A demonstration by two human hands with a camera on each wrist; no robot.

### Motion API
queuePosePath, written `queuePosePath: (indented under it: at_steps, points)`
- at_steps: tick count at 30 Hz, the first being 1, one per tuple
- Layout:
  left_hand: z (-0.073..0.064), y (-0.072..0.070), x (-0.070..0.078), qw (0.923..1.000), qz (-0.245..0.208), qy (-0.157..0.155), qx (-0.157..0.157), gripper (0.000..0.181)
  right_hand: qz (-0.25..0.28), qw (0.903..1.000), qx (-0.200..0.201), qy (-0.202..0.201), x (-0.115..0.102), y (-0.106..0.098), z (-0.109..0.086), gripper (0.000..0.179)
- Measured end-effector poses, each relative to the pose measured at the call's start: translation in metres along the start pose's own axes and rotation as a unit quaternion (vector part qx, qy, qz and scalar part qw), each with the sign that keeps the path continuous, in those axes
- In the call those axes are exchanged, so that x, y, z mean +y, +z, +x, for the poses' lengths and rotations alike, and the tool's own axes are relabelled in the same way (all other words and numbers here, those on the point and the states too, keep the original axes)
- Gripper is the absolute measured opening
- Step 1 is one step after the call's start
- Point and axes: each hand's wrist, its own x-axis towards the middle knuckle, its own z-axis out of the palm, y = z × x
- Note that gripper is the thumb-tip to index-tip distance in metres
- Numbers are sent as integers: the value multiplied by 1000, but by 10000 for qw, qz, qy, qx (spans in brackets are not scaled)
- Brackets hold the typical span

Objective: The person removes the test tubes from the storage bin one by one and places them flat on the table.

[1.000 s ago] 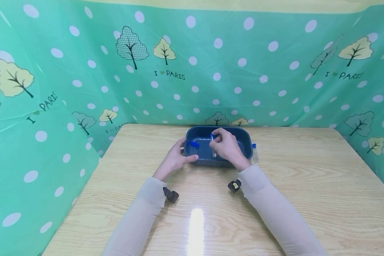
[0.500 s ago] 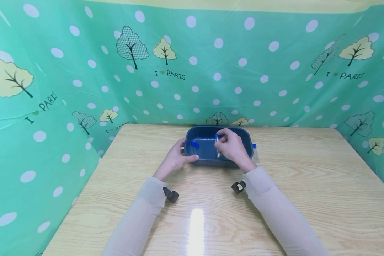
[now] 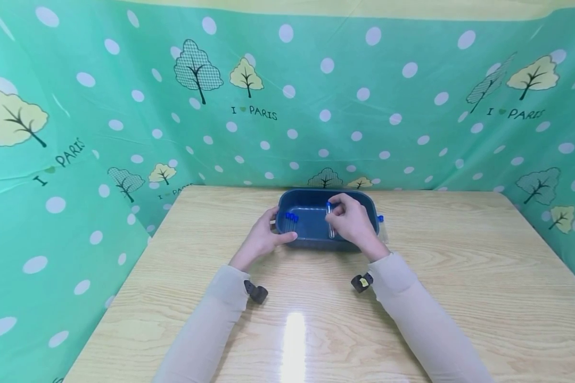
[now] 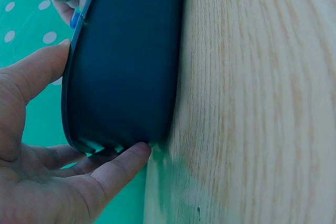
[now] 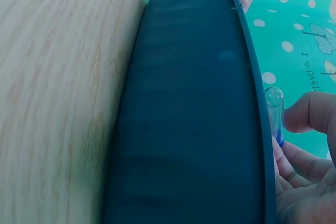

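Observation:
A dark blue plastic basin [image 3: 310, 219] stands near the table's back edge. At its left end my left hand [image 3: 259, 236] grips it, thumb over the rim and fingers against the outer wall, as the left wrist view shows on the basin wall [image 4: 126, 61]. Over the basin's right half, my right hand [image 3: 351, 219] pinches a clear test tube [image 3: 331, 229] with a blue cap, held nearly upright, cap up. Its rounded bottom shows beside the rim in the right wrist view, where the thumb [image 5: 304, 113] touches the tube. Several blue-capped tubes [image 3: 292, 217] lie side by side inside the basin's left end.
More clear tubes with a blue cap [image 3: 380, 218] lie on the wooden table [image 3: 441, 255] just outside the basin's right end, partly hidden. A green dotted curtain [image 3: 326, 106] hangs behind and at the sides. Small black wrist cameras [image 3: 256, 292] sit on both sleeves.
My right hand has moved a little to the right over the basin with the test tube in its fingers. My left hand and the basin have stayed in place.

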Motion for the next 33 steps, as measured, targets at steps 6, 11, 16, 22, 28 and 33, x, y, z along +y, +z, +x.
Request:
queuePosePath:
  at_steps: [6, 11, 16, 22, 28, 33]
  points:
    - [0, -1, 0, 10000, -7, 12, -18, 95, -25, 10000, 44, -69, 1, -3, -1, 42]
    - [0, -1, 0, 10000, -2, 17, -19, 95, -33, 9999, 57, -125, 1, -6, -3, 42]
    - [0, -1, 0, 10000, -22, 8, -18, 95, -156, 9997, 107, -174, 3, -10, -5, 41]
    - [0, -1, 0, 10000, -35, -13, -17, 94, -128, 9996, 124, -209, 5, -14, -6, 42]
    - [2, -1, -1, 10000, -34, 9, -35, 95, -125, 9994, 187, -249, 7, -18, -7, 41]
    - [2, -1, -1, 10000, -37, 48, -47, 94, 48, 9992, 237, -307, 10, -23, -7, 42]
